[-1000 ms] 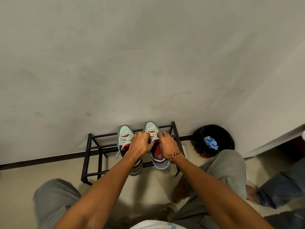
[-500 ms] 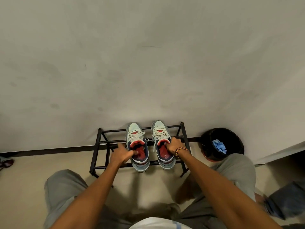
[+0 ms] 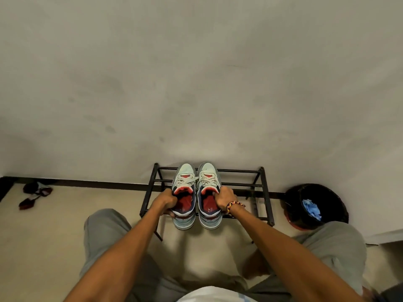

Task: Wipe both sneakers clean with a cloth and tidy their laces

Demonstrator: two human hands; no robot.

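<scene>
Left hand (image 3: 166,201): clamped on the collar of the left sneaker (image 3: 184,195). Right hand (image 3: 224,200): clamped on the collar of the right sneaker (image 3: 209,194). Both sneakers: side by side on the black rack (image 3: 263,192), toes toward the wall. Bin (image 3: 316,205): right of rack, blue cloth (image 3: 311,209) inside.

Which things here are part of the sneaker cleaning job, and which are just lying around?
Job:
left sneaker, held by left hand
right sneaker, held by right hand

Lying about:
black shoe rack
black bin holding blue crumpled material
dark items on floor
</scene>
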